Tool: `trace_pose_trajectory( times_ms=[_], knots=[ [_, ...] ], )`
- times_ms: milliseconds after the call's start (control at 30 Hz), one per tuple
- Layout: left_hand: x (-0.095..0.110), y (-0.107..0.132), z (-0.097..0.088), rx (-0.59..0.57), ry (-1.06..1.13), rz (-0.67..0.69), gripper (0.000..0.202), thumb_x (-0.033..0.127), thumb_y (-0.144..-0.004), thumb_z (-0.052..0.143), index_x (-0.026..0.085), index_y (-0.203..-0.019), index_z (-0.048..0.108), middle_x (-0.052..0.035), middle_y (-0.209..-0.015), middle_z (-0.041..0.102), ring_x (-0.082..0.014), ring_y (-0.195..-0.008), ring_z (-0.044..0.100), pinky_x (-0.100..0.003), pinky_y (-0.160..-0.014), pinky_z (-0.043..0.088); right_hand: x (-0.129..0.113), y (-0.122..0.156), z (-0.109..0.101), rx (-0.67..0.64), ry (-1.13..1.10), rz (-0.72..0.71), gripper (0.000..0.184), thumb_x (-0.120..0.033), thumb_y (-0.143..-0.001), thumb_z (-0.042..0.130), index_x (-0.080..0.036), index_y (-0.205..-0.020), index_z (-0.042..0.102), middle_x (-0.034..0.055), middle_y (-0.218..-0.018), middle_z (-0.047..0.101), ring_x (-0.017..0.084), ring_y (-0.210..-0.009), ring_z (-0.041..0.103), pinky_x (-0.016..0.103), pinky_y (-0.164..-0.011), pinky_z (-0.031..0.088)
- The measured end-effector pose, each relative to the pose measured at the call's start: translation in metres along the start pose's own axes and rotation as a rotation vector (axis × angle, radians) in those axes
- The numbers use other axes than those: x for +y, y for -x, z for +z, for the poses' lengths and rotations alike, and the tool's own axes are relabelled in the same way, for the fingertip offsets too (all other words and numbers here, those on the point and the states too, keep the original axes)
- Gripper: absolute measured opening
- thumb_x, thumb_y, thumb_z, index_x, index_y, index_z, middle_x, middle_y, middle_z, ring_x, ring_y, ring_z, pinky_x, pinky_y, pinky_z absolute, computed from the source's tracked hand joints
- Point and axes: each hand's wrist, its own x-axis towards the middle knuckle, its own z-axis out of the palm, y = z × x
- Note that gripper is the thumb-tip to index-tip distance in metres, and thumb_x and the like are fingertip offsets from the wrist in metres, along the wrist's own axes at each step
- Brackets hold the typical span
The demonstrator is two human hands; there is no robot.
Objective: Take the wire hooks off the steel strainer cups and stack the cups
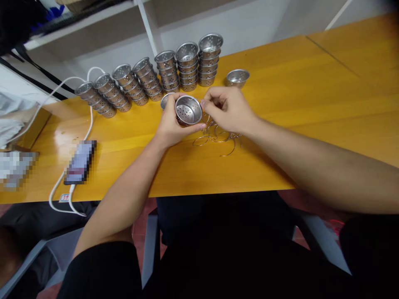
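Note:
My left hand (173, 122) is wrapped round a perforated metal cup (188, 110), its mouth tilted toward me. Close to the cup's right rim is my right hand (229, 107), with thumb and fingertips pinched together. Whatever the pinch holds, if anything, is too small to make out. Several loops of thin bent wire (227, 141) lie on the table below my right hand, partly covered by it. Behind my left hand another metal cup (166, 101) shows only in part. A single cup (237, 77) stands beyond my right hand.
Several stacks of perforated cups (188, 66) line the back of the yellow table (296, 104). A phone (80, 162) with a white cable (91, 122) lies at left. A shelf (93, 23) rises behind. Part of another person (12, 257) appears at lower left.

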Motion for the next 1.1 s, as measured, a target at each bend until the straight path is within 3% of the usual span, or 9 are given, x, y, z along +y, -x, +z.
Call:
trace_pose_trajectory(
  times_ms=[167, 400, 700, 833, 967, 1100],
  knots=[
    [0.008, 0.000, -0.002, -0.011, -0.017, -0.048, 0.125, 0.078, -0.077, 0.125, 0.035, -0.171, 0.055, -0.0122, -0.161, 0.073, -0.0396, -0.149, 0.081, -0.059, -0.132, 0.069, 0.000, 0.000, 0.002, 0.014, -0.023, -0.003, 0.049, -0.053, -0.120, 0.098, -0.029, -0.091, 0.066, -0.0009, -0.078, 0.059, 0.021, -0.070, 0.050, 0.038, -0.062, 0.045],
    [0.012, 0.003, -0.002, -0.031, -0.057, -0.058, 0.126, 0.069, -0.083, 0.125, 0.037, -0.181, 0.051, -0.0133, -0.165, 0.072, -0.0414, -0.155, 0.079, -0.058, -0.135, 0.068, -0.003, 0.001, 0.003, -0.003, -0.032, 0.011, 0.043, -0.047, -0.121, 0.096, -0.029, -0.092, 0.069, 0.0002, -0.078, 0.061, 0.021, -0.070, 0.052, 0.040, -0.064, 0.047],
    [0.023, -0.002, -0.001, -0.010, 0.025, -0.102, 0.121, 0.081, -0.075, 0.125, 0.032, -0.166, 0.061, -0.0126, -0.156, 0.076, -0.0404, -0.147, 0.082, -0.062, -0.136, 0.068, -0.006, 0.000, 0.007, 0.000, -0.091, 0.052, 0.058, -0.077, -0.112, 0.096, -0.033, -0.089, 0.065, -0.0012, -0.071, 0.055, 0.023, -0.067, 0.046, 0.041, -0.057, 0.043],
    [0.034, -0.003, 0.000, -0.002, 0.020, -0.121, 0.121, 0.084, -0.075, 0.124, 0.032, -0.166, 0.062, -0.0129, -0.155, 0.077, -0.0419, -0.150, 0.082, -0.064, -0.140, 0.066, -0.005, -0.001, 0.010, 0.003, -0.094, 0.071, 0.060, -0.080, -0.110, 0.093, -0.034, -0.087, 0.064, -0.0013, -0.068, 0.053, 0.023, -0.064, 0.045, 0.041, -0.056, 0.039],
    [0.037, -0.001, 0.000, -0.014, 0.029, -0.135, 0.116, 0.084, -0.081, 0.120, 0.031, -0.167, 0.062, -0.0125, -0.151, 0.078, -0.0418, -0.149, 0.083, -0.066, -0.140, 0.066, -0.005, -0.001, 0.011, 0.017, -0.105, 0.066, 0.062, -0.083, -0.110, 0.094, -0.033, -0.086, 0.065, -0.0009, -0.070, 0.056, 0.023, -0.065, 0.047, 0.041, -0.057, 0.042],
    [0.022, 0.002, 0.002, -0.029, 0.080, -0.083, 0.113, 0.088, -0.094, 0.110, 0.037, -0.177, 0.054, -0.0103, -0.153, 0.076, -0.0364, -0.144, 0.085, -0.059, -0.134, 0.070, -0.013, -0.002, 0.002, 0.011, -0.180, 0.030, 0.065, -0.093, -0.101, 0.103, -0.034, -0.099, 0.075, -0.0007, -0.079, 0.064, 0.023, -0.070, 0.052, 0.040, -0.062, 0.048]
  ],
)
